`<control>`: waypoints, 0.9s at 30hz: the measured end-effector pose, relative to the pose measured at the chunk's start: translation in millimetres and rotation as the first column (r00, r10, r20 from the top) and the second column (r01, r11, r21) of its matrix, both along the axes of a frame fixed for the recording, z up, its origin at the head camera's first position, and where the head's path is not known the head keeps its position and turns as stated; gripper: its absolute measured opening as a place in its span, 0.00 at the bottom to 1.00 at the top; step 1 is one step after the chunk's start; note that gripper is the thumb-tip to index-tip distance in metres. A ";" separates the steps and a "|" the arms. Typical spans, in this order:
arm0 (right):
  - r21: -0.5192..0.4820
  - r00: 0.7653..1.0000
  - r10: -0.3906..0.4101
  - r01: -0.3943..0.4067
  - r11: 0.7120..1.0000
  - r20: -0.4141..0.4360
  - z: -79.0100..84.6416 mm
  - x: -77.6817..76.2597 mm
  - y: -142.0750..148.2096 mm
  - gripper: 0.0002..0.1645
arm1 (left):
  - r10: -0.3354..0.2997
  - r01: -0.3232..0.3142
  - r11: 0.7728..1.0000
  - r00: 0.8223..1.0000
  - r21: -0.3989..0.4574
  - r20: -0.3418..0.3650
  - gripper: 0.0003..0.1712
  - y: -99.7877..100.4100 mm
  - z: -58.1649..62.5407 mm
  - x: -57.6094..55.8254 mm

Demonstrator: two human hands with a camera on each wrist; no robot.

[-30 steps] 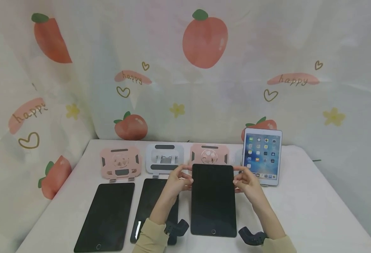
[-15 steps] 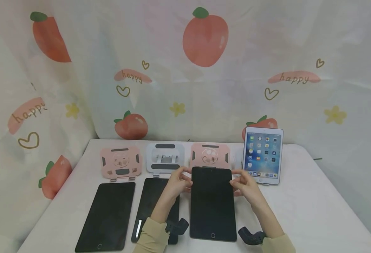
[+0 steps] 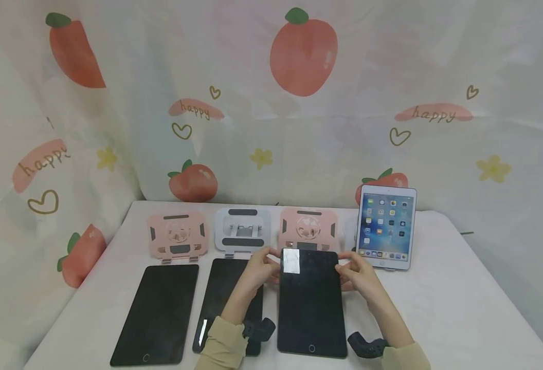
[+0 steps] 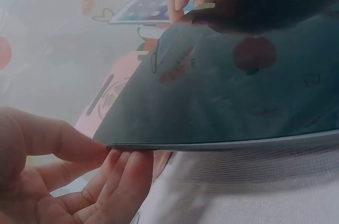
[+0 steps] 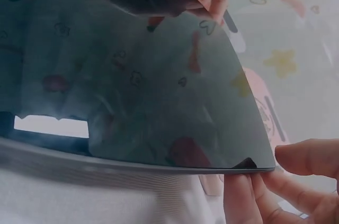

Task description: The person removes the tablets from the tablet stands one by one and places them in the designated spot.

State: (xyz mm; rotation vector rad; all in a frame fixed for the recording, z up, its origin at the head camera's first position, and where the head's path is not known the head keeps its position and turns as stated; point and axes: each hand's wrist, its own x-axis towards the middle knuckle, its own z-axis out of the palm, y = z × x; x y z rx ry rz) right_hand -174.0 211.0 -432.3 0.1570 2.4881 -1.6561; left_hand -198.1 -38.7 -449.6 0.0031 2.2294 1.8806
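Observation:
A black-screened tablet (image 3: 311,308) is held between both hands, its home button toward the person. My left hand (image 3: 259,270) pinches its upper left edge, thumb at the front and fingers beneath, as the left wrist view shows. On the opposite edge my right hand (image 3: 357,270) pinches the upper right corner; in the right wrist view its fingers lie under the rim. The tablet's far end is raised, with a gap beneath its edge in both wrist views. Just behind it stands a pink tablet stand (image 3: 308,226), its lower part hidden by the tablet.
Left of the hands lie two more black tablets, one (image 3: 156,313) at far left and another (image 3: 225,293) partly under the left forearm. Behind them stand a pink stand (image 3: 178,234) and a white stand (image 3: 242,228). A lit white tablet (image 3: 386,226) leans upright at the right.
Both hands have lowered the far end of the tablet slightly and drawn it a little toward the person. A bright reflection now shows at its upper left corner.

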 end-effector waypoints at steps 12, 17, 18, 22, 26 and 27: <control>-0.041 0.999 0.015 -0.013 0.999 0.041 -8.8 -2.8 2.6 0.24 | 0.034 -0.033 0.996 0.999 -0.079 0.008 0.18 5.1 0.0 2.9; -0.041 0.998 0.041 -0.039 0.998 0.042 -10.9 -3.4 3.0 0.25 | 0.031 -0.032 0.993 0.999 -0.115 -0.008 0.17 5.7 -3.8 2.2; -0.040 0.998 0.040 -0.038 0.998 0.044 -11.2 -3.4 2.7 0.25 | 0.030 -0.030 0.992 1.000 -0.122 -0.008 0.17 5.7 -4.2 2.3; -0.017 0.998 0.028 -0.027 0.999 0.054 -12.5 -3.1 2.4 0.24 | 0.021 -0.021 0.988 1.000 -0.151 -0.004 0.16 5.5 -4.9 3.3; 0.020 0.997 0.009 -0.010 1.000 0.074 -12.6 -3.2 1.9 0.23 | 0.012 -0.011 0.978 1.000 -0.208 0.004 0.17 5.5 -5.8 2.9; 0.025 0.997 0.004 -0.006 1.000 0.080 -12.5 -3.3 1.6 0.22 | 0.010 -0.007 0.976 1.000 -0.219 0.010 0.18 5.6 -6.0 2.7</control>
